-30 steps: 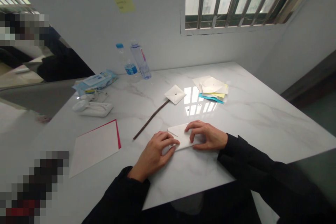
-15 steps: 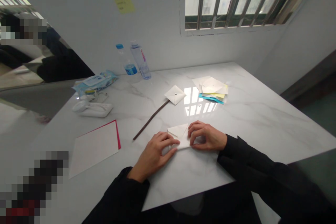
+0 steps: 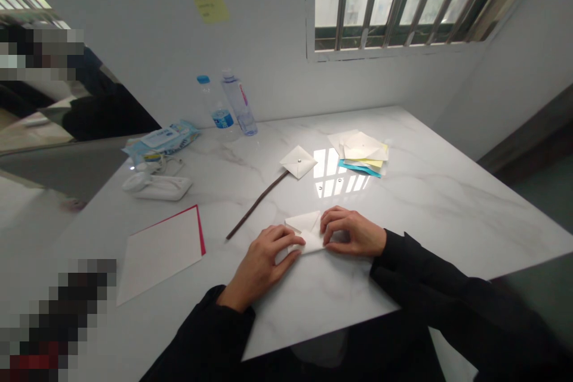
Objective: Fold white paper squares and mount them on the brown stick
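A small white sheet of folded paper [image 3: 312, 241] lies on the marble-patterned table in front of me, with its triangular flaps showing. My left hand [image 3: 268, 259] grips its left edge, index finger on top and thumb at the near side. At the right edge, my right hand [image 3: 349, 234] pinches the paper with curled fingers; part of that edge is hidden under them. Beyond the hands lies a diamond-shaped folded paper [image 3: 293, 166] with a small shiny stud at its centre. A thin brown stick [image 3: 257, 203] runs from it towards my left hand.
White and red sheets [image 3: 161, 253] lie at the left. Behind them are a white device [image 3: 163, 187], a wipes pack [image 3: 165, 137] and two plastic bottles [image 3: 242, 107]. A stack of coloured papers [image 3: 363, 149] sits at the back right, near two tiny studs [image 3: 339, 179]. Another person [image 3: 89, 89] is at far left.
My left thumb and fingertips have shifted slightly left on the folded paper, and its near flap now shows more. My right hand stays almost still.
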`<control>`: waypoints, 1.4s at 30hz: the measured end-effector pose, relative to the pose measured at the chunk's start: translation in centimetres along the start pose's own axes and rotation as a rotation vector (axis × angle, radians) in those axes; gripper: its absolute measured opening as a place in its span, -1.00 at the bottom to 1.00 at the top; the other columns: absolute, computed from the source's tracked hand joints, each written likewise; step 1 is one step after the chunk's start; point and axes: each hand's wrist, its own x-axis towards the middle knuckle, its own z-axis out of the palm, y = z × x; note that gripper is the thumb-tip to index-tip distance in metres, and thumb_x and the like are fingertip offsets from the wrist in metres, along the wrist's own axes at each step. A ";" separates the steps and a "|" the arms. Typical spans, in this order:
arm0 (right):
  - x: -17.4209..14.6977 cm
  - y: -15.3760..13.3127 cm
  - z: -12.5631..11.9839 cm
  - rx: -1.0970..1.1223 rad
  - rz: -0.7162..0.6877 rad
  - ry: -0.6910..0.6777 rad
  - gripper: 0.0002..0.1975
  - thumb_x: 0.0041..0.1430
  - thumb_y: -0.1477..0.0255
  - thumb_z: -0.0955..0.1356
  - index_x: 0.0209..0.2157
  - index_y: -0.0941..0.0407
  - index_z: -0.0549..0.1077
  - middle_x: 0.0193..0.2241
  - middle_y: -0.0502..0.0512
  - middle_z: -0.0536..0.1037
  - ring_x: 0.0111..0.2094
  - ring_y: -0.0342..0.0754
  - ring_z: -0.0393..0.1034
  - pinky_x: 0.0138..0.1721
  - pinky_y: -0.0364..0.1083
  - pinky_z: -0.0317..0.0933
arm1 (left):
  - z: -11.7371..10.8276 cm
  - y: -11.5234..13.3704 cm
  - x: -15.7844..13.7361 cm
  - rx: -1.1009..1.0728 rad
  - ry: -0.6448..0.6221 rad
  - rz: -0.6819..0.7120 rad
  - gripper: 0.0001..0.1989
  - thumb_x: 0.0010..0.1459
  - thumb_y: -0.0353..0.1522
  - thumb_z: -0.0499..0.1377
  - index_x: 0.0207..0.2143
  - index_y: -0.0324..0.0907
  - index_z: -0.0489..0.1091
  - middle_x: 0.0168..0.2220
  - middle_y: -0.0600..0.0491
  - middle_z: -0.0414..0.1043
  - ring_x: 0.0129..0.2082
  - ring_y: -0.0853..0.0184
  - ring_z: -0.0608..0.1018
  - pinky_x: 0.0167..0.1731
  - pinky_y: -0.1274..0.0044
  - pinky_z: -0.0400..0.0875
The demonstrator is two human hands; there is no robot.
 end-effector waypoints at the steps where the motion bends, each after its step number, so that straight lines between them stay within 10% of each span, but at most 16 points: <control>1: 0.0 -0.1 0.0 0.002 0.001 0.002 -0.93 0.25 0.51 0.49 -0.30 0.05 0.62 -0.19 0.09 0.65 0.00 0.06 0.50 0.12 0.11 0.39 | 0.0 0.0 0.0 0.006 0.002 0.000 -0.86 0.43 -0.37 0.21 -0.05 -0.02 0.56 -0.06 0.01 0.56 -0.02 0.20 0.58 0.03 0.31 0.47; 24: -0.1 -0.1 0.2 -0.034 0.004 -0.002 -0.86 0.21 0.56 0.48 -0.23 0.03 0.65 -0.19 0.10 0.61 -0.02 0.07 0.47 0.12 0.12 0.40 | 0.0 0.2 0.0 0.031 -0.020 0.015 -0.84 0.43 -0.35 0.20 -0.09 -0.02 0.60 -0.05 -0.01 0.52 -0.03 0.18 0.55 0.03 0.29 0.46; 32: -0.5 -0.4 0.5 -0.142 0.010 0.023 -0.76 0.19 0.58 0.47 -0.15 0.02 0.68 0.34 0.18 0.36 0.34 0.22 0.23 0.31 0.29 0.29 | 0.2 0.0 0.0 0.040 -0.009 0.029 -0.85 0.42 -0.37 0.22 -0.09 0.00 0.60 -0.05 0.01 0.52 -0.03 0.19 0.54 0.05 0.29 0.44; 42: -0.3 0.1 0.4 -0.114 -0.020 -0.050 -0.77 0.24 0.54 0.44 -0.11 0.04 0.67 0.21 0.20 0.55 0.31 0.19 0.35 0.34 0.25 0.26 | -0.1 0.2 0.0 0.035 -0.041 0.027 -0.85 0.42 -0.39 0.21 -0.09 -0.01 0.58 -0.05 0.01 0.50 -0.02 0.19 0.52 0.07 0.26 0.43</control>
